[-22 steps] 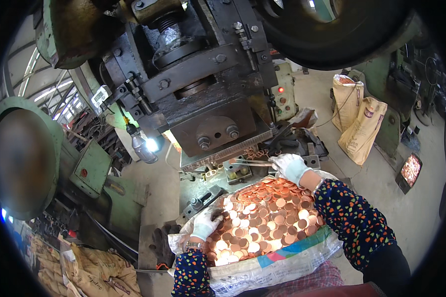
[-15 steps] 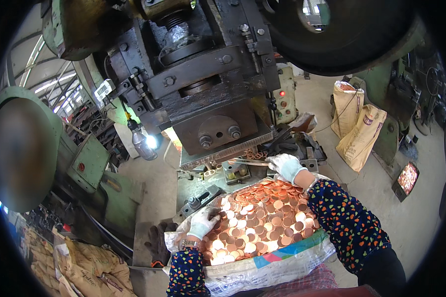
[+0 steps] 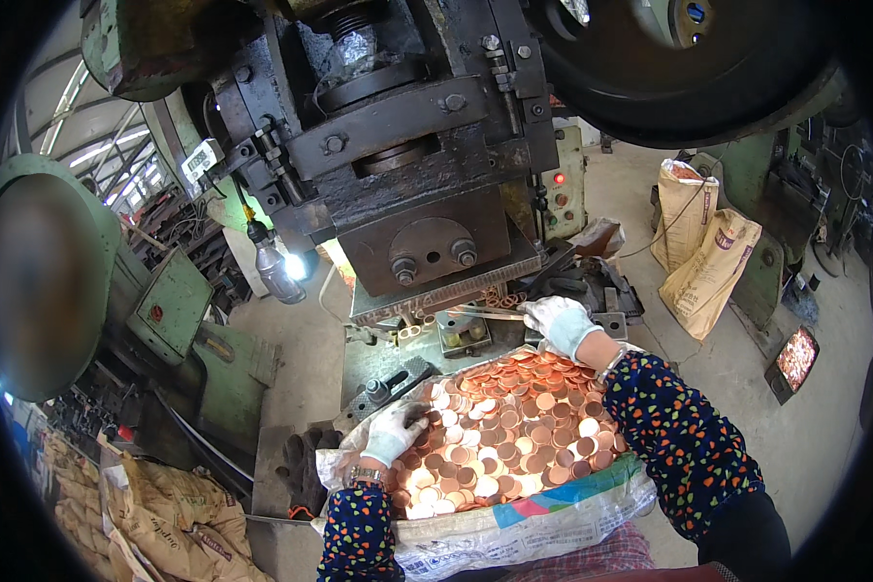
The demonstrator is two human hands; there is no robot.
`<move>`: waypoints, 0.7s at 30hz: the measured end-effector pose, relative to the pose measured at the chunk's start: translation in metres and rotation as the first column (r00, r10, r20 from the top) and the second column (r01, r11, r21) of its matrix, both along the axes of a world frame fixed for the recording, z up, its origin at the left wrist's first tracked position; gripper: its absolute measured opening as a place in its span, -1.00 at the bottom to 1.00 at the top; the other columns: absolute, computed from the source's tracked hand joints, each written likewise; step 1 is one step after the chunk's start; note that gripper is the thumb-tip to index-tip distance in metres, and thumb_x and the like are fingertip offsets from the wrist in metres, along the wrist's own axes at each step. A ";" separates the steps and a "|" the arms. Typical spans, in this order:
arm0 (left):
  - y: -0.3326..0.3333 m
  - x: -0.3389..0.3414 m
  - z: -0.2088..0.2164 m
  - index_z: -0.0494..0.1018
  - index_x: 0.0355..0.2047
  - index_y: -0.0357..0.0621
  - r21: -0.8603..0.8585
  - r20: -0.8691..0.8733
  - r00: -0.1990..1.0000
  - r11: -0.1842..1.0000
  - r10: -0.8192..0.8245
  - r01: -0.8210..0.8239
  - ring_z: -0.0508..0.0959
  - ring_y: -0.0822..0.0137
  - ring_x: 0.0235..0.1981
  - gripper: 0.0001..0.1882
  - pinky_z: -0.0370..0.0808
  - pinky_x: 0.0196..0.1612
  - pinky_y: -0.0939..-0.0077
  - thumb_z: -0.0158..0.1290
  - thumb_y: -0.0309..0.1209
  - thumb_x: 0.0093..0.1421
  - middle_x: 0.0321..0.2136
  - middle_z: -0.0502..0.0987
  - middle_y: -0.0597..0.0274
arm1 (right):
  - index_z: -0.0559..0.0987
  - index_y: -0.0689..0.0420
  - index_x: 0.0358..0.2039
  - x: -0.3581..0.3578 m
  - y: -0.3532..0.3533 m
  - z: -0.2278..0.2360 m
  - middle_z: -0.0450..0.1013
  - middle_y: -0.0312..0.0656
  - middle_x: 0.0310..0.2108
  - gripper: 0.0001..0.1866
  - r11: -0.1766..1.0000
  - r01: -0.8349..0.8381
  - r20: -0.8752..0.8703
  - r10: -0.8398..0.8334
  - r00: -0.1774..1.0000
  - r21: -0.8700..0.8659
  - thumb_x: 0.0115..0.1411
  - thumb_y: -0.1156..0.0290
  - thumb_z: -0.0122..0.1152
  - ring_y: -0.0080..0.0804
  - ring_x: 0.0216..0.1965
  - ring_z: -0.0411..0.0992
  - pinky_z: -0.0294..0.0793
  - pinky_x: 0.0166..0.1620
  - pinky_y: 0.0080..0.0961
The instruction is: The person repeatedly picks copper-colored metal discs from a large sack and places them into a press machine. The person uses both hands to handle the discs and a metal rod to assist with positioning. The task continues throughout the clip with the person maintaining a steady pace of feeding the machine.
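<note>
My right hand (image 3: pixel 559 324), in a white glove, grips a pair of long metal tweezers (image 3: pixel 490 311). Their tips reach left under the press ram (image 3: pixel 427 254), above the small die block (image 3: pixel 463 332). My left hand (image 3: pixel 395 433), also gloved, rests at the left edge of a heap of round copper discs (image 3: pixel 514 436). Its fingers are curled in on the discs, and whatever lies between them is hidden. An opened white sack (image 3: pixel 543 529) holds the heap in front of me. Several thin copper rings (image 3: pixel 412 331) lie by the die.
A lit work lamp (image 3: pixel 277 267) hangs left of the ram. A bolted clamp (image 3: pixel 388 383) sits on the press bed. Dark gloves (image 3: pixel 306 470) lie left of the sack. A large flywheel (image 3: pixel 679 97) is at upper right. Paper sacks (image 3: pixel 710 272) stand on the floor.
The opening in the flywheel has turned up and to the right. The whole view has shifted slightly. My hands stay nearly in place, the right one still holding the tweezers.
</note>
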State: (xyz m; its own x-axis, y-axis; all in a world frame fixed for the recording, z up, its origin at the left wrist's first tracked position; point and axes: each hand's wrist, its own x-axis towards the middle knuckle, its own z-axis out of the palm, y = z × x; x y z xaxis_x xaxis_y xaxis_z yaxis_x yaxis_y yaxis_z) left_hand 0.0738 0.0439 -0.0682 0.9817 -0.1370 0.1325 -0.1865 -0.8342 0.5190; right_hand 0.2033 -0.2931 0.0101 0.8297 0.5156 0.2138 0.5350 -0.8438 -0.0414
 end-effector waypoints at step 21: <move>0.003 0.000 -0.002 0.52 -0.09 0.13 0.113 0.005 0.994 0.988 -0.105 0.104 0.47 0.21 -0.04 -0.58 0.39 0.04 0.39 0.13 -0.04 0.06 -0.09 0.49 0.25 | 0.49 -0.03 -0.03 -0.039 -0.013 -0.027 0.50 0.00 -0.35 -0.65 0.924 -0.195 -0.080 0.233 0.969 0.330 0.28 0.11 -0.07 -0.04 -0.31 0.46 0.47 -0.22 -0.22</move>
